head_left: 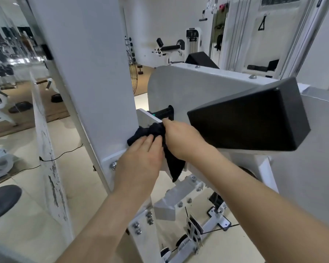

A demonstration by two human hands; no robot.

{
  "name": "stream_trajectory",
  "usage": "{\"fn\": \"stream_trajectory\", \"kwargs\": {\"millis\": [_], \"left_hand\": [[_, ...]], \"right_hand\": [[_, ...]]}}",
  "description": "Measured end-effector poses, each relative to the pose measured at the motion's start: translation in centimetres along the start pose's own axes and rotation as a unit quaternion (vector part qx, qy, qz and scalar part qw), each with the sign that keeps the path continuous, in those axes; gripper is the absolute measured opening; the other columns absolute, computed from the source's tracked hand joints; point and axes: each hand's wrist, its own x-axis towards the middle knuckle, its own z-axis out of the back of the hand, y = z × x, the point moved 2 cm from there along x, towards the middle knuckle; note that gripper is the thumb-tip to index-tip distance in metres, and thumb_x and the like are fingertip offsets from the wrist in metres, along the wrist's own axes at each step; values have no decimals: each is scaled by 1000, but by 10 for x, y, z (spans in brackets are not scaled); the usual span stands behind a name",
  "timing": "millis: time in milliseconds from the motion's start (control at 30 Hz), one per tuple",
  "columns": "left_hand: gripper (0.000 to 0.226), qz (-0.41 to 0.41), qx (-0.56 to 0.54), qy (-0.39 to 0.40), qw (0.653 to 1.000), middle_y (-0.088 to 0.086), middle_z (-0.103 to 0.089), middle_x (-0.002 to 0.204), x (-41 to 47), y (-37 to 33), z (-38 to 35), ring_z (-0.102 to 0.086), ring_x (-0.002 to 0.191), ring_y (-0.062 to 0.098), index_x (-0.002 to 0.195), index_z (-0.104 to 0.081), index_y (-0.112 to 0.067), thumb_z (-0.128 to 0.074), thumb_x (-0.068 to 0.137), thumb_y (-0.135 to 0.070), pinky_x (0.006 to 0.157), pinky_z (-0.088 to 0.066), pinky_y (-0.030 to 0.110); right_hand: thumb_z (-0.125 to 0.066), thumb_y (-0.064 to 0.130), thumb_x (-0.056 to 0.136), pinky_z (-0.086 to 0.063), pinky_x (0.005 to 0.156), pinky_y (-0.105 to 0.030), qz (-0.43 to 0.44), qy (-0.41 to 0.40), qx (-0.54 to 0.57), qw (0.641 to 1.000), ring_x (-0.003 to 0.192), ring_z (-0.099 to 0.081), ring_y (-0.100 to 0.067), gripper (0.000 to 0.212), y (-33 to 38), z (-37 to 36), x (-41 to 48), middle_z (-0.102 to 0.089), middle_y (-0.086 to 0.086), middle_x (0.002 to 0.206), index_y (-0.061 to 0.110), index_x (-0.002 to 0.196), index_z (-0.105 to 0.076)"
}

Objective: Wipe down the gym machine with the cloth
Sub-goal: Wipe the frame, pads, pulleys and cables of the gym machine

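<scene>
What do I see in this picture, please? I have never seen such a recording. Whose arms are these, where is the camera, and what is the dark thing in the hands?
There is only one picture. It comes from a wide-angle camera worn on a person's head, looking forward and down, so the two bare arms belong to that person.

The right hand grips a bunched black fabric cloth, and one end of it hangs down. The left hand presses the cloth with flat fingers against the white painted metal post of a gym machine.

Just above the cloth is a black ribbed handle. To the right is a large black padded block.

There is no table. The machine stands on a pale tiled floor, and a wall mirror at the far left reflects the gym.
</scene>
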Motion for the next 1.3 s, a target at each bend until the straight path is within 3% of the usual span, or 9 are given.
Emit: {"fn": "stream_trajectory", "kwargs": {"millis": [167, 300, 433, 567, 667, 800, 1000, 1167, 1300], "left_hand": [[22, 66, -206, 90, 972, -7, -70, 98, 15, -22, 14, -63, 91, 15, 106, -68, -21, -49, 96, -23, 70, -46, 30], [24, 1, -345, 102, 933, -6, -66, 100, 1, -40, 13, -59, 95, 8, 100, -66, -20, -46, 92, -31, 76, -47, 30], [33, 39, -294, 109, 949, -5, -50, 140, 4, -33, 0, -41, 131, 9, 122, -55, -20, -58, 91, -29, 99, -28, 11], [64, 28, -198, 129, 971, 10, -55, 135, 7, -49, -10, -48, 127, 28, 137, -46, -6, -70, 79, -18, 111, -32, 39], [66, 18, -255, 102, 961, 6, -53, 140, -12, -75, -5, -48, 131, 25, 142, -45, -10, -69, 80, -11, 108, -41, 40], [55, -47, -263, 64, 962, 4, -54, 139, -28, -97, 2, -51, 124, 25, 137, -52, -9, -60, 83, -20, 104, -44, 36], [68, -40, -181, 154, 971, 6, -52, 141, 4, -92, 4, -42, 134, 28, 136, -53, -9, -76, 72, -7, 104, -44, 44], [66, -43, -217, 53, 974, 13, -51, 141, -38, -151, 15, -44, 133, 35, 132, -56, -4, -66, 69, 11, 101, -45, 41], [46, 2, -239, -3, 971, 15, -54, 136, -74, -201, 21, -53, 124, 39, 122, -65, -4, -61, 78, 9, 91, -53, 47]], "right_hand": [[-35, 13, 91, -33, 50, -27, -20, -68, -125, 990, 71, -50, -17, 25, -16, 11, -84, -57, -2, 101, 13, 111, -49], [-37, 11, 89, -54, 75, -33, -31, -151, -143, 978, 89, -66, -26, 38, -23, 12, -134, -65, -12, 109, 3, 117, -61], [-51, 18, 93, -43, 59, -25, -80, -117, -161, 977, 93, -61, -19, 50, -16, 8, -117, -56, -8, 114, 7, 140, -39], [-45, 9, 87, -31, 51, -24, -108, -127, -186, 968, 72, -62, -16, 24, -14, 15, -122, -60, 0, 86, 15, 105, -60], [-35, 9, 82, -43, 57, -28, -80, -173, -171, 967, 68, -63, -20, 34, -30, 21, -159, -64, 0, 81, 15, 95, -66], [-39, 8, 85, -48, 72, -31, -31, -239, -128, 962, 87, -63, -26, 40, -49, 19, -193, -66, -9, 105, 4, 117, -64], [-42, 0, 82, -54, 87, -37, 13, -277, -14, 961, 101, -64, -32, 46, -52, 7, -180, -65, -18, 116, -4, 125, -58], [-48, -15, 80, -46, 98, -28, 31, -388, 56, 920, 113, -62, -23, 44, -91, -15, -241, -66, -15, 121, -2, 117, -66], [-53, -11, 77, -52, 80, -24, 41, -343, 109, 932, 94, -70, -23, 34, -113, -24, -275, -73, -11, 103, -2, 105, -72]]}}
